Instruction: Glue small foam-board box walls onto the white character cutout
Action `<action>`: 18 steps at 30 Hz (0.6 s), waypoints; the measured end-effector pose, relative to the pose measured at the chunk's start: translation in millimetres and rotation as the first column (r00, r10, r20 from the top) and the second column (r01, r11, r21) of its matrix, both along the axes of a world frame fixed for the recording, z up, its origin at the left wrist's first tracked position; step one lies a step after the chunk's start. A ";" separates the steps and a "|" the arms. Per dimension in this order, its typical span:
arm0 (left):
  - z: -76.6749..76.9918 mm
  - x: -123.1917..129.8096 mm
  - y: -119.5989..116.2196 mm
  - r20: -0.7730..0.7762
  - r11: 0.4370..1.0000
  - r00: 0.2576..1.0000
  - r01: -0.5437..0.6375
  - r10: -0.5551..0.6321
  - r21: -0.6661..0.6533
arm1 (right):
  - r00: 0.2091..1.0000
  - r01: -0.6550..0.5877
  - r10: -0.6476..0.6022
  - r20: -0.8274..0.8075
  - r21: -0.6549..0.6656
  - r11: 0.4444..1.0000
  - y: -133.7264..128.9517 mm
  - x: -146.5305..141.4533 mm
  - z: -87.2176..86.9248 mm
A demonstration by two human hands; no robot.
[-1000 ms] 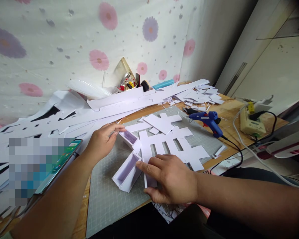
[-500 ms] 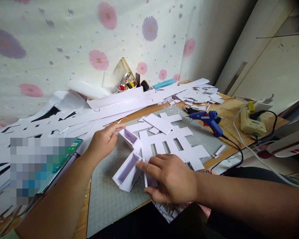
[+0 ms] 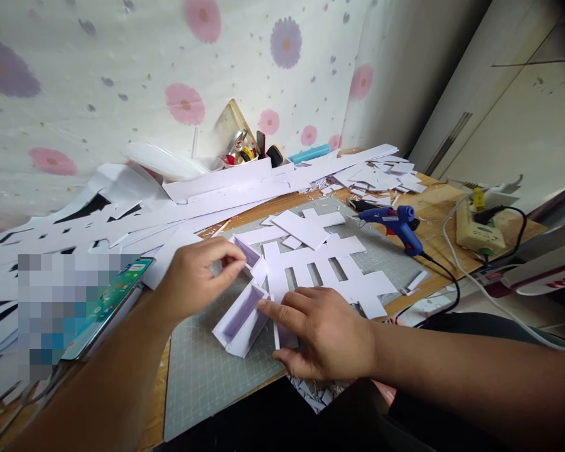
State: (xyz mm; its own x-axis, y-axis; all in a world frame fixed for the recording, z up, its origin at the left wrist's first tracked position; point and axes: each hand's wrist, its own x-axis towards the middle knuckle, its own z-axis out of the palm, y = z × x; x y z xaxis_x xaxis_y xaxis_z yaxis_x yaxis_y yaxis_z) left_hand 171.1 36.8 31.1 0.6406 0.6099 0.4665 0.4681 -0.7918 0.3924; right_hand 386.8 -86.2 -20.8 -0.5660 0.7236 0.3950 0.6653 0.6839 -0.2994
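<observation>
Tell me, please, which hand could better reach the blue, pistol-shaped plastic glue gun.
Probably the right hand: nearer the glue gun, though touching an open white card box; the left hand is farther.

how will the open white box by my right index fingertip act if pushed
The box is probably light, being thin-walled. Open on top, it may flex. Long and low on the mat, it might slide before tipping.

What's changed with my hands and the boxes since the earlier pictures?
Your left hand has moved rightward and closer to you, its fingers now curled by the farther box; whether they touch it is unclear. Your right hand, the nearer box and the glue gun stayed put.
</observation>
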 end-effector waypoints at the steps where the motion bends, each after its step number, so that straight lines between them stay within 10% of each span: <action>1: 2.4 3.0 -5.9 -0.056 0.995 0.994 0.096 -0.098 -0.039 | 1.000 -0.001 0.001 -0.004 0.005 1.000 0.1 0.0 -0.8; 5: 6.0 8.6 -16.4 -0.198 0.947 0.927 0.301 -0.319 -0.117 | 0.999 -0.005 0.007 -0.043 0.051 0.999 0.5 -0.1 -4.2; 18: 2.7 6.3 -3.0 -0.149 0.890 0.884 0.417 -0.444 -0.184 | 0.984 -0.015 0.017 -0.175 0.016 1.000 -8.3 9.2 -1.4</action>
